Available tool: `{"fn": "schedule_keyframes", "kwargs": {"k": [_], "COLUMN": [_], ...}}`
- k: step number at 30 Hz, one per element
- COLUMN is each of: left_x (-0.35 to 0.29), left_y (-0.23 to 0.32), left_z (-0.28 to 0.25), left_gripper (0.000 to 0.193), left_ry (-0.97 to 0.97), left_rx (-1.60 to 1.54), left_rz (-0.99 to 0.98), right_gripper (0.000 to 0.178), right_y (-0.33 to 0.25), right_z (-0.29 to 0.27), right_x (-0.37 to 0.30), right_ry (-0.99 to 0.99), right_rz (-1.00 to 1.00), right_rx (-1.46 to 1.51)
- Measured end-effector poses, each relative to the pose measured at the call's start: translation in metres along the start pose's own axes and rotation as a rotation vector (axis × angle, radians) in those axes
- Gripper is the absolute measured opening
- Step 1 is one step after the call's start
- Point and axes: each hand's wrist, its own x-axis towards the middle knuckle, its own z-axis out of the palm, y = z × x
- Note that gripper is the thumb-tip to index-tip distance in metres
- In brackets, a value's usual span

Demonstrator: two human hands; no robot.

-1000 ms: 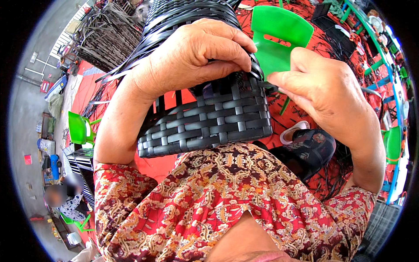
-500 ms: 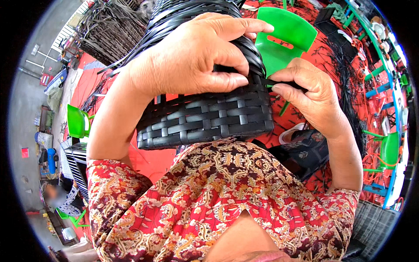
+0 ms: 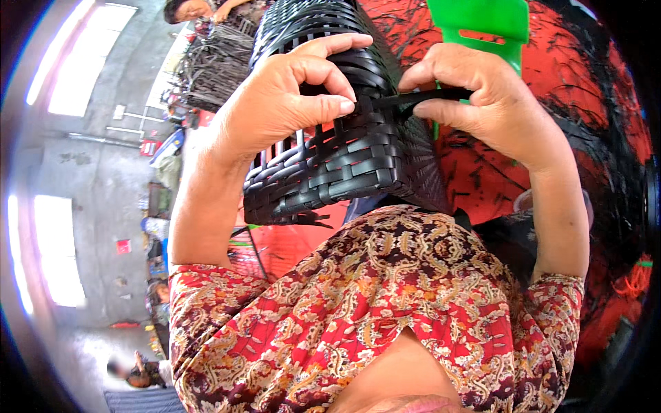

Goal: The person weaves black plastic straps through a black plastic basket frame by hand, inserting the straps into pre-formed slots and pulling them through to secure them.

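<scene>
A black woven basket (image 3: 337, 177) made of flat glossy strips lies in front of me, its closely woven end toward me and open ribs beyond. My left hand (image 3: 292, 96) is over its left part, thumb and forefinger pinched at the weave near the corner; what lies between the tips is mostly hidden. To the right, my right hand (image 3: 492, 93) grips a flat black strip (image 3: 447, 94) between thumb and fingers. That strip runs leftward into the basket's corner, close to my left fingertips.
A green plastic chair (image 3: 492, 31) stands beyond my right hand. Black strip scraps litter the red floor (image 3: 475, 168). At the far left, a person (image 3: 196, 10) is beside a heap of dark strips (image 3: 213, 65). Another person (image 3: 140, 373) is at the lower left.
The view has swung leftward, and the basket has tilted so its right side shows. My right hand has drawn away from the corner, with more of the strip showing.
</scene>
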Motion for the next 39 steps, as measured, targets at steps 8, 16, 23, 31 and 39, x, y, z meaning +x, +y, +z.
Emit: {"fn": "schedule_keyframes", "kwargs": {"k": [8,16,23,31,39], "left_x": [-0.025,-0.041,-0.048,-0.049,-0.042], "left_y": [-0.012,-0.023,-0.027,-0.029,-0.03], "left_z": [-0.013,-0.026,-0.034,-0.028,-0.028], "left_gripper": [0.018,0.022,0.022,0.005,0.005], "left_ry": [0.059,0.038,0.023,0.087,0.079], "left_rx": [-0.134,-0.15,-0.146,-0.192,-0.208], "left_rz": [-0.122,-0.183,-0.193,-0.142,-0.097], "right_gripper": [0.017,0.023,0.022,0.022,0.025], "right_y": [0.039,0.036,0.029,0.03,0.029], "right_z": [0.03,0.044,0.042,0.044,0.036], "right_x": [-0.009,-0.009,-0.008,-0.011,-0.013], "right_ry": [-0.023,-0.069,-0.074,-0.063,-0.061], "right_rz": [0.301,0.353,0.393,0.38,0.382], "right_rx": [0.632,0.684,0.706,0.625,0.651]}}
